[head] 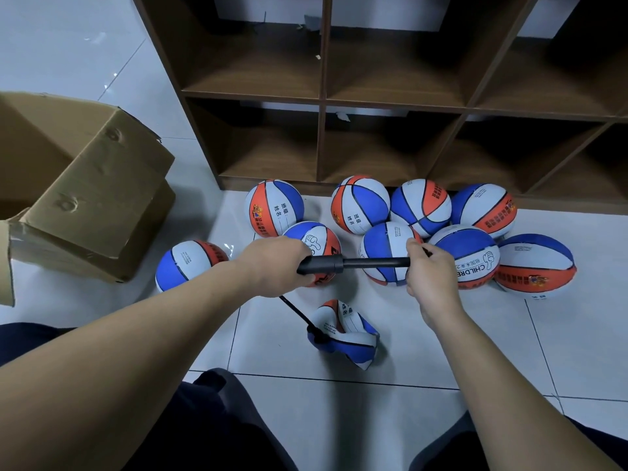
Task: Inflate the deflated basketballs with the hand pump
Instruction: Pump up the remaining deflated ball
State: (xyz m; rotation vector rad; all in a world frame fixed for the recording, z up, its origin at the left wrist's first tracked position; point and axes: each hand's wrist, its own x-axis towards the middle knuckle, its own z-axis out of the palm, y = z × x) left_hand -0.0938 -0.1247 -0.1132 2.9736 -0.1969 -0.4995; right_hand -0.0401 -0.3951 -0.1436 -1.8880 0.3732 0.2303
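Left hand [272, 265] grips the barrel of the black hand pump [334, 265], fingers curled round it. Right hand [429, 271] holds the pump's handle end, fingers wrapped round it; the handle itself is mostly hidden inside the fist. Pump lies approx. horizontal between both hands, above the floor, with the thinner rod section showing between barrel and right hand.

A black hose [298, 313] runs from below the left hand down and to the right, ending at the deflated basketball [345, 333]. This ball lies crumpled on the white tiled floor [475, 351], near the person's knees, folded in on itself; blue, white and orange panels visible. Hose tip meets the ball at its left edge; exact valve point cannot be made out.

Behind the pump, nine inflated basketballs [421, 207] sit on the floor in the same colours, most clustered and touching in front of a brown wooden shelf unit [323, 103]. One ball [187, 263] sits apart to the left, partly behind the left forearm.

An open cardboard box [85, 185] stands at left on the floor, flaps up, near the shelf unit's left side.

Dark trouser legs [221, 419] show at bottom of view.
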